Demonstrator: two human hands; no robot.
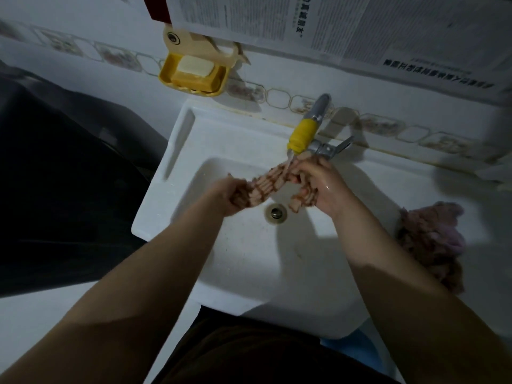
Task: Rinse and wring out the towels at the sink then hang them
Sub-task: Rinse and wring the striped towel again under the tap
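A checked brown-and-white towel is stretched into a twisted rope over the white sink, above the drain. My left hand grips its left end and my right hand grips its right end, just under the yellow tip of the tap. A loose corner of the towel hangs below my right hand. A second towel, pinkish and fluffy, lies bunched on the sink's right ledge.
A yellow soap dish with a bar of soap hangs on the tiled wall at the back left. Printed paper sheets cover the wall above the tap. A dark bulky object stands left of the sink.
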